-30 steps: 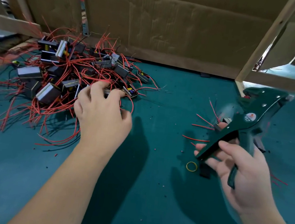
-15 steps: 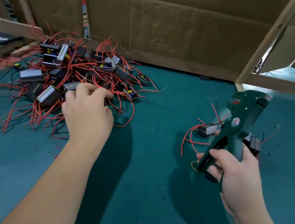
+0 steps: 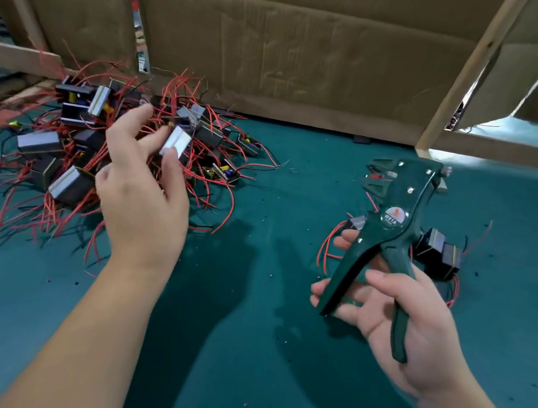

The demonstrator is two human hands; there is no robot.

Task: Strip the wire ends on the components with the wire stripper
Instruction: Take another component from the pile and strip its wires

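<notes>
Seemingly, blurred component (image 3: 176, 142) between fingers (image 3: 170, 171) of left hand (image 3: 143, 203); wire stripper (image 3: 393, 221) in right hand (image 3: 415, 331).

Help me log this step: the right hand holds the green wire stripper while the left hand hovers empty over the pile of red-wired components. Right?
Not quite. The left hand is not empty: in the head view its thumb and fingers pinch a component over the pile of red-wired components. The rest stands: the right hand holds the green wire stripper.
</notes>
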